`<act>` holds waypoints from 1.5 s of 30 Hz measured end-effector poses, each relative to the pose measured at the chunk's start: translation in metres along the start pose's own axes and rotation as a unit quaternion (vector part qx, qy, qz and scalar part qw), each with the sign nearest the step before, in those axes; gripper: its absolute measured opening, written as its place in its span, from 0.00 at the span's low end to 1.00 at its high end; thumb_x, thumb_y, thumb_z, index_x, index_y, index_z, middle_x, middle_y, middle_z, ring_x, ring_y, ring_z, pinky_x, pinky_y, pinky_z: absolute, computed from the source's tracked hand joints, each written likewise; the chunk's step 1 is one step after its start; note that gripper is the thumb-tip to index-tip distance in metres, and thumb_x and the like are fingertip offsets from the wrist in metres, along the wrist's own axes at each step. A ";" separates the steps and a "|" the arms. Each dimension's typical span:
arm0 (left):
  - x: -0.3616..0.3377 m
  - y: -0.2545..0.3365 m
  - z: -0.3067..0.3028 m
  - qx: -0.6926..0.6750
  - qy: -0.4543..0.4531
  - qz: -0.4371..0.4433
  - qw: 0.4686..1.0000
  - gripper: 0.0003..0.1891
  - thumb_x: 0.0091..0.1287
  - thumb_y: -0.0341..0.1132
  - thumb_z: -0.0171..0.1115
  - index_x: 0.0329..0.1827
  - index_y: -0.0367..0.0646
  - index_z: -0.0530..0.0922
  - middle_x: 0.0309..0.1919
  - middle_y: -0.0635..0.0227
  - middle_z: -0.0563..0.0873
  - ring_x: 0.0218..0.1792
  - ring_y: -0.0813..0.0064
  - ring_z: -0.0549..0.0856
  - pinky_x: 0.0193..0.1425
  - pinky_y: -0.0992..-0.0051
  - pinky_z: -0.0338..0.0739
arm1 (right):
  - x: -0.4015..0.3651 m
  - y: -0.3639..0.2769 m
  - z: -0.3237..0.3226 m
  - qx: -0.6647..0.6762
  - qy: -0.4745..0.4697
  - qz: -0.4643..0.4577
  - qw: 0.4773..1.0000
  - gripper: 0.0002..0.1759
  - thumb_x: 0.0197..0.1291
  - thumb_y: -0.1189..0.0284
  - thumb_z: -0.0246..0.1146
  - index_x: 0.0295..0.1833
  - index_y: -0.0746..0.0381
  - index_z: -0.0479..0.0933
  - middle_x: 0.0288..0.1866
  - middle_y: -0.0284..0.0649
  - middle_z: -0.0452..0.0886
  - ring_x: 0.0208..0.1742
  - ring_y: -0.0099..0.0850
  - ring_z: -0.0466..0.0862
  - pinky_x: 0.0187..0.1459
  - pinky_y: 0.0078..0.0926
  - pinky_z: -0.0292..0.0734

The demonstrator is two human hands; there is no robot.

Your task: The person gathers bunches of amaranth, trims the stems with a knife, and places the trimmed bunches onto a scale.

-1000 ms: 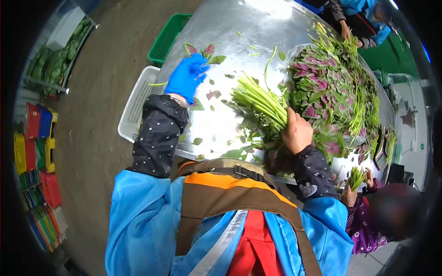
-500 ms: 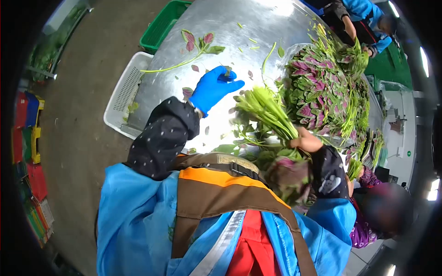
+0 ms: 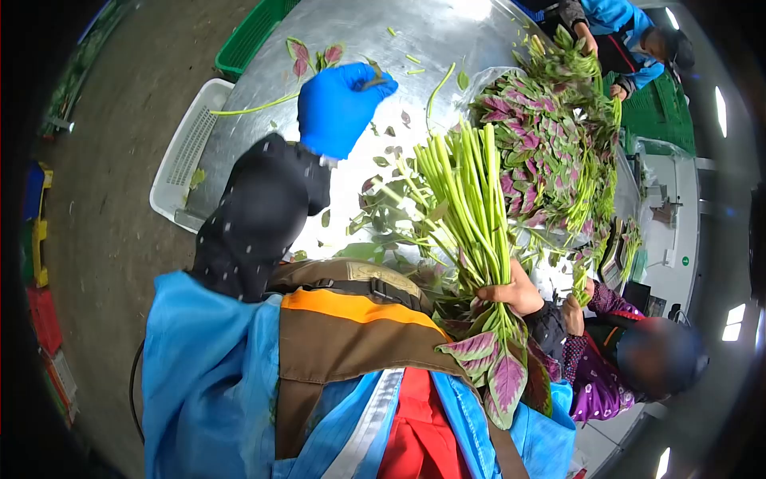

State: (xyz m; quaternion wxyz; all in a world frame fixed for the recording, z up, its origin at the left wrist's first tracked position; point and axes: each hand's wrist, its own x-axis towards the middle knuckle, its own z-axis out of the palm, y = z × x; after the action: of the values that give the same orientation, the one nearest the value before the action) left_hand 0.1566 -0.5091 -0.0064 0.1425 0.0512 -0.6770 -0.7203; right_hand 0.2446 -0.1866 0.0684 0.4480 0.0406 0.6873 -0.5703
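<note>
In a blue glove, my left hand (image 3: 339,108) is raised over the metal table (image 3: 351,32), its fingers pinched on a small dark leaf (image 3: 374,76). My bare right hand (image 3: 515,291) is wrapped round a bunch of leafy greens (image 3: 475,215), close to my body. The pale green stems point up and away, while the purple and green leaves hang down below my fist. Just beyond my left hand lies a single stem with purple leaves (image 3: 255,107). Loose leaves are scattered on the table between my hands.
A large pile of purple-green vegetables (image 3: 535,152) covers the table's right part. At the left edge stands a white basket (image 3: 171,164), with a green crate (image 3: 239,44) behind. Two co-workers handle greens, one at top right (image 3: 618,32), another at lower right (image 3: 598,367).
My right hand has brought the bunch lower, its stems now more upright. My left hand has moved up and left, and its fingers have closed on a leaf. The whole view has shifted slightly.
</note>
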 end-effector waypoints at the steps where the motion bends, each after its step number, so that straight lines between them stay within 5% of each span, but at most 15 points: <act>1: -0.014 0.008 0.003 -0.034 0.004 -0.009 0.999 0.10 0.55 0.31 0.69 0.39 0.37 0.83 0.33 0.64 0.86 0.37 0.72 0.84 0.46 0.72 0.78 | 0.001 0.002 0.000 -0.007 -0.013 -0.001 1.000 0.26 0.47 0.84 0.62 0.57 0.67 0.70 0.40 0.37 0.79 0.39 0.25 0.80 0.42 0.26 0.78; 3: -0.051 0.031 0.019 0.272 -0.018 0.247 0.930 0.12 0.52 0.38 0.72 0.35 0.42 0.82 0.32 0.65 0.84 0.37 0.66 0.83 0.46 0.67 0.77 | 0.004 0.014 -0.007 -0.007 -0.028 0.007 1.000 0.27 0.48 0.84 0.62 0.57 0.67 0.70 0.41 0.37 0.79 0.39 0.26 0.80 0.41 0.26 0.78; 6: -0.081 0.022 0.048 0.369 -0.141 0.231 0.889 0.11 0.51 0.38 0.70 0.35 0.44 0.81 0.31 0.66 0.83 0.36 0.63 0.82 0.43 0.66 0.76 | 0.005 0.008 0.003 -0.036 -0.024 -0.003 0.999 0.26 0.48 0.83 0.63 0.56 0.68 0.70 0.41 0.37 0.78 0.39 0.25 0.80 0.40 0.24 0.77; 9: -0.053 -0.003 0.033 0.253 -0.200 0.054 0.945 0.09 0.54 0.31 0.66 0.39 0.42 0.81 0.33 0.64 0.84 0.33 0.67 0.84 0.40 0.70 0.78 | 0.006 0.014 0.002 -0.034 -0.030 -0.028 0.999 0.25 0.48 0.82 0.63 0.56 0.68 0.71 0.40 0.36 0.78 0.38 0.26 0.80 0.39 0.25 0.79; 14: -0.019 -0.008 -0.005 0.055 0.055 -0.009 0.997 0.11 0.54 0.21 0.60 0.40 0.41 0.82 0.33 0.66 0.85 0.37 0.74 0.84 0.44 0.75 0.77 | 0.001 0.012 0.007 0.007 -0.025 -0.026 0.999 0.25 0.48 0.83 0.63 0.55 0.68 0.70 0.39 0.38 0.79 0.37 0.27 0.81 0.38 0.26 0.80; 17: -0.049 0.037 0.000 0.360 -0.060 0.110 0.925 0.14 0.53 0.29 0.64 0.44 0.46 0.81 0.36 0.66 0.84 0.41 0.68 0.83 0.58 0.67 0.71 | 0.003 0.014 0.009 0.025 -0.022 -0.032 0.999 0.25 0.48 0.83 0.63 0.55 0.68 0.70 0.40 0.38 0.79 0.37 0.27 0.81 0.39 0.26 0.80; 19: -0.068 0.025 0.030 0.339 -0.003 0.202 0.919 0.07 0.52 0.36 0.65 0.34 0.49 0.83 0.30 0.68 0.85 0.41 0.66 0.82 0.69 0.60 0.55 | 0.004 0.014 0.009 -0.004 -0.027 -0.037 0.999 0.25 0.48 0.82 0.63 0.55 0.68 0.70 0.39 0.37 0.78 0.37 0.26 0.80 0.39 0.26 0.79; 21: -0.063 0.008 0.031 0.330 -0.150 0.161 0.918 0.05 0.54 0.32 0.62 0.33 0.48 0.82 0.26 0.67 0.85 0.37 0.68 0.84 0.64 0.62 0.64 | 0.005 0.017 0.008 -0.030 -0.020 -0.056 0.998 0.25 0.48 0.82 0.63 0.55 0.68 0.70 0.39 0.36 0.78 0.37 0.25 0.79 0.39 0.25 0.78; 24: -0.024 0.018 0.009 0.292 0.042 0.181 0.938 0.10 0.51 0.21 0.60 0.35 0.44 0.81 0.27 0.67 0.85 0.28 0.69 0.85 0.43 0.72 0.78 | 0.006 0.020 0.004 -0.072 -0.039 -0.076 0.994 0.25 0.49 0.81 0.64 0.55 0.68 0.70 0.41 0.36 0.78 0.38 0.24 0.79 0.39 0.25 0.78; 27: -0.026 0.061 0.018 0.230 0.015 0.361 0.904 0.11 0.45 0.20 0.62 0.31 0.44 0.79 0.27 0.68 0.81 0.32 0.67 0.83 0.41 0.72 0.75 | 0.005 0.016 0.006 -0.076 -0.049 -0.034 0.995 0.27 0.50 0.84 0.62 0.58 0.68 0.68 0.41 0.36 0.79 0.36 0.25 0.80 0.39 0.25 0.80; 31: -0.045 0.036 0.034 0.364 -0.198 0.265 0.871 0.10 0.46 0.37 0.70 0.30 0.47 0.81 0.28 0.65 0.82 0.31 0.59 0.79 0.40 0.62 0.71 | 0.010 0.012 0.007 -0.115 -0.058 -0.086 0.988 0.29 0.49 0.82 0.63 0.60 0.67 0.68 0.50 0.36 0.77 0.47 0.24 0.76 0.44 0.27 0.78; 36: -0.054 0.029 0.032 0.426 -0.193 0.180 0.865 0.20 0.48 0.48 0.70 0.39 0.46 0.82 0.23 0.59 0.82 0.28 0.56 0.82 0.39 0.63 0.74 | 0.009 0.009 0.006 -0.094 -0.076 -0.015 0.993 0.28 0.49 0.81 0.64 0.59 0.67 0.69 0.48 0.36 0.78 0.48 0.23 0.76 0.47 0.25 0.75; 40: -0.048 0.030 0.029 0.362 -0.328 0.030 0.872 0.24 0.48 0.50 0.70 0.46 0.48 0.82 0.27 0.59 0.84 0.30 0.56 0.84 0.37 0.65 0.78 | 0.015 0.017 0.004 -0.120 -0.090 -0.061 0.987 0.27 0.49 0.81 0.64 0.58 0.67 0.70 0.47 0.35 0.78 0.48 0.24 0.75 0.51 0.25 0.72; 43: -0.046 0.028 0.030 0.349 -0.313 0.026 0.883 0.22 0.49 0.47 0.71 0.47 0.50 0.83 0.28 0.60 0.85 0.29 0.59 0.84 0.37 0.66 0.78 | 0.018 0.022 0.007 -0.130 -0.072 -0.073 0.986 0.28 0.46 0.79 0.67 0.56 0.67 0.71 0.44 0.34 0.79 0.43 0.23 0.77 0.46 0.23 0.73; 45: -0.040 0.020 0.031 0.155 -0.287 -0.062 0.943 0.14 0.52 0.35 0.69 0.43 0.44 0.84 0.30 0.63 0.87 0.31 0.70 0.86 0.39 0.72 0.79 | 0.018 0.021 0.009 -0.104 -0.070 -0.064 0.990 0.29 0.46 0.79 0.68 0.57 0.67 0.71 0.46 0.35 0.78 0.44 0.23 0.77 0.47 0.23 0.73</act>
State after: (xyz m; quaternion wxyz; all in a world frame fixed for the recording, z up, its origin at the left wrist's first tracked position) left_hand 0.1897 -0.4696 0.0106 -0.1126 -0.0942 -0.7876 -0.5984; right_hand 0.2504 -0.1949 0.0410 0.4595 -0.0898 0.7109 -0.5248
